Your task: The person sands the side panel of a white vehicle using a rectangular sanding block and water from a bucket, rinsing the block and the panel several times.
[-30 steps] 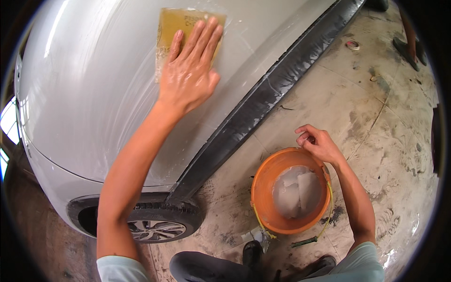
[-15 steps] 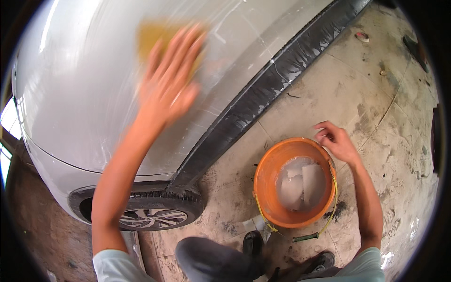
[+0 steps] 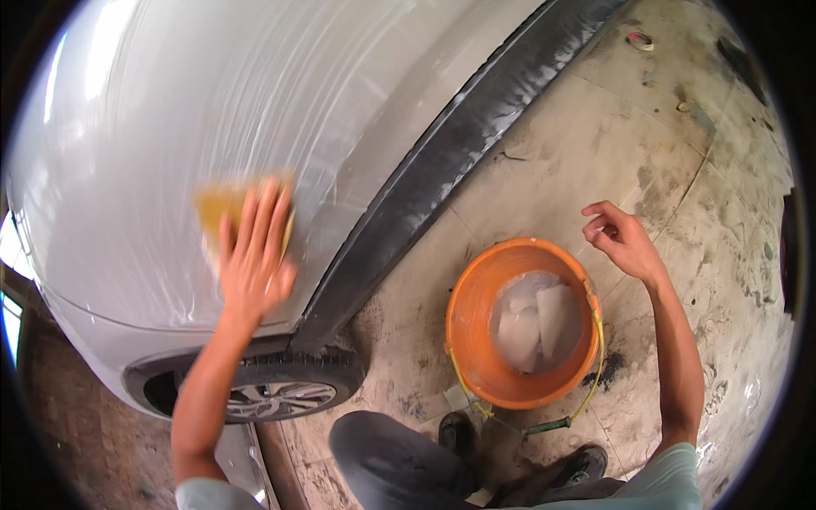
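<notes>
My left hand (image 3: 253,263) lies flat on the pale silver car panel (image 3: 110,229), its fingers stretched over a yellow sheet of what looks like sandpaper (image 3: 223,209). Part of the sheet is hidden under the fingers, and motion blurs its edges. Whitish wet streaks run along the panel above it. To the right, my right hand (image 3: 619,238) hangs in the air beside the rim of an orange bucket (image 3: 476,340), touching nothing. Its fingers are loosely bent and apart, with nothing in them. Cloudy grey liquid and several pale flat pieces (image 3: 537,327) are in the bucket.
Below the panel runs a black sill trim (image 3: 416,191), with a wheel (image 3: 289,391) at its near end. The bucket's yellow handle (image 3: 586,399) hangs down toward my shoes. A tape roll (image 3: 640,41) lies far off on the stained tiled floor (image 3: 612,127).
My left hand has slid the yellow sheet nearer and slightly left along the panel, toward the wheel. My right hand has shifted slightly, staying beside the bucket.
</notes>
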`<state>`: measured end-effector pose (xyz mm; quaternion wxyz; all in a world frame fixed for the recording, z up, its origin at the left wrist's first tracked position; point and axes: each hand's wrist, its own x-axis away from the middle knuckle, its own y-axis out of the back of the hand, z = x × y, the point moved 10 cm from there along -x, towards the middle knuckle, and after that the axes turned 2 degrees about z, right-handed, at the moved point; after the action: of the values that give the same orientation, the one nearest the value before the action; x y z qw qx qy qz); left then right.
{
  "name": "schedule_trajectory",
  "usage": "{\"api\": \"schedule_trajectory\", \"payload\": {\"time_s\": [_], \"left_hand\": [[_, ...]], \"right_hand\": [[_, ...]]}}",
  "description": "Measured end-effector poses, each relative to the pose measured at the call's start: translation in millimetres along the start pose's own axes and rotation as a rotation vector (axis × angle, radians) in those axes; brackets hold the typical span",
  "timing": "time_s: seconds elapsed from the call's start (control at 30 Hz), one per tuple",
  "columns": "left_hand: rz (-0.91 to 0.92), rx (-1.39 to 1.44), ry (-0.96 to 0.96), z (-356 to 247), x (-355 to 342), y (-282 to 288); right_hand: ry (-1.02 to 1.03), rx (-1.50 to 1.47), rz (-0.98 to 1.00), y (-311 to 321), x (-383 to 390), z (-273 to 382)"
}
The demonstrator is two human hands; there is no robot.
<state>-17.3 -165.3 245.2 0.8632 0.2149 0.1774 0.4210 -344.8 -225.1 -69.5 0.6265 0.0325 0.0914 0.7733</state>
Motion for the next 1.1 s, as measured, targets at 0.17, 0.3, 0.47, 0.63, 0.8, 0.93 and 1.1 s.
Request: {"api": "schedule_trajectory", "payload": {"time_s": [0.17, 0.3, 0.47, 0.63, 0.8, 0.93, 1.1], "left_hand": [[-0.178, 0.095, -0.049, -30.4, -128.8, 45.0], [-0.291, 0.141, -0.175, -50.3, -192.9, 68.1], [-0.005, 0.027, 0.053, -16.3, -16.0, 2.9], [-0.253, 0.153, -0.059, -48.9, -157.1, 49.4], [-0.049, 0.028, -0.043, -33.4, -43.9, -5.1], [-0.051, -0.082, 0.036, -23.4, -23.0, -16.4], [-0.172, 0.046, -0.036, -72.7, -159.2, 30.8]], "right_hand": [[0.106, -0.059, -0.001, -18.4, -12.0, 22.8], [0.165, -0.086, 0.112, -51.2, -12.4, 48.2], [0.005, -0.043, 0.003, 3.4, 7.2, -2.2], [0.147, -0.086, 0.069, -42.2, -11.2, 32.5], [0.042, -0.068, 0.003, -19.9, 4.8, -0.4], [0.076, -0.031, 0.101, -55.1, -6.8, 24.1], [0.248, 0.272, 0.156, -84.8, -2.0, 58.9]]}}
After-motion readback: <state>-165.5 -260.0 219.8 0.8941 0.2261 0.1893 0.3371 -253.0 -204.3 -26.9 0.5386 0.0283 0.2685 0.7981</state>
